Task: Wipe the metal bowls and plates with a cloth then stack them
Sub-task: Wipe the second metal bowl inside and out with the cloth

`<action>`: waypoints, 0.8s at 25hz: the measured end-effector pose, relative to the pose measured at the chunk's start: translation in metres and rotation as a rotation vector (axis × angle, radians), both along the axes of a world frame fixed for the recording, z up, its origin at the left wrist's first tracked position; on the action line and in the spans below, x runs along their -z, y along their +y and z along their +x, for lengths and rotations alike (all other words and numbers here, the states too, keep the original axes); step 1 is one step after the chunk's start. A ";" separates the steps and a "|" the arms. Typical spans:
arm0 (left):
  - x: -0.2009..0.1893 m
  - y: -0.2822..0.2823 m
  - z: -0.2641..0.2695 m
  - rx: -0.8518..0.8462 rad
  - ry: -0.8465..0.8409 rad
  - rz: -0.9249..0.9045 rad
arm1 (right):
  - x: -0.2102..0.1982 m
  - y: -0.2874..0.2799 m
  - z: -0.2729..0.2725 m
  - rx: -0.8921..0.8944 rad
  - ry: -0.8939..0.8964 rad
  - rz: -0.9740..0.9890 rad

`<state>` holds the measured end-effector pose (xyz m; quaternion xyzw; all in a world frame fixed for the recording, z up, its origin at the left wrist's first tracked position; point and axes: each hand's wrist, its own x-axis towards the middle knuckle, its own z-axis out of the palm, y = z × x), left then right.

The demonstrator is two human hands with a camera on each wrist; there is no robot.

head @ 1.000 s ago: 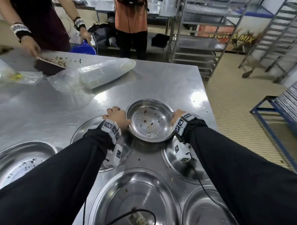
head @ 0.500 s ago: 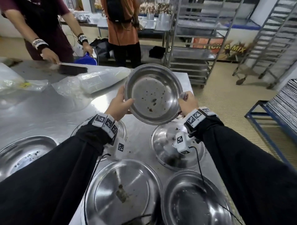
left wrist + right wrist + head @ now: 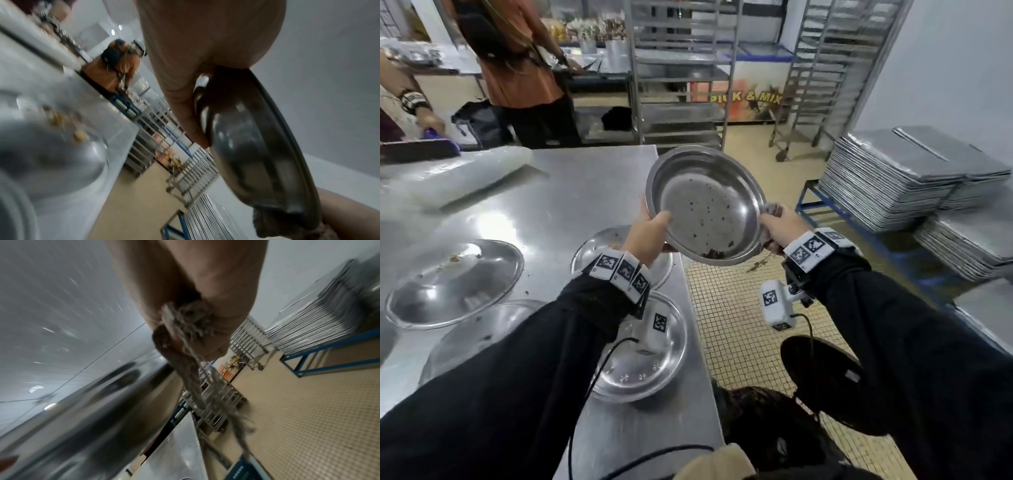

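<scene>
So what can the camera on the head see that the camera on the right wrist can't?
Only the head view shows the dirty inside of the bowl, the left hand holding its rim, and the plates on the table. Only the right wrist view shows the frayed cloth up close, bunched in the right hand. Both show the bowl, that hand, the stacked trays and the tiled floor.
</scene>
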<state>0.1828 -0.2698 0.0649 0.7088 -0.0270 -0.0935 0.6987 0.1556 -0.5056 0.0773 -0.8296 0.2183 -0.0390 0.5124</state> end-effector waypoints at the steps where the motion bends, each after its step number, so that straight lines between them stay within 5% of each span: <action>1: 0.007 -0.024 -0.011 0.034 0.024 0.007 | 0.002 -0.024 -0.019 0.019 0.050 -0.018; 6: 0.044 -0.114 -0.066 0.115 0.019 0.058 | 0.034 -0.099 -0.093 0.103 0.222 0.008; 8: 0.057 -0.135 -0.083 0.168 -0.043 0.150 | 0.050 -0.118 -0.113 0.114 0.187 0.055; 10: 0.069 -0.149 -0.092 0.279 -0.069 0.202 | 0.063 -0.132 -0.126 0.017 0.149 -0.125; 15: 0.072 -0.158 -0.103 0.502 -0.087 0.293 | 0.079 -0.125 -0.131 -0.111 -0.246 -0.423; 20: 0.060 -0.162 -0.098 0.630 -0.070 0.318 | 0.088 -0.105 -0.124 -0.258 -0.246 -0.535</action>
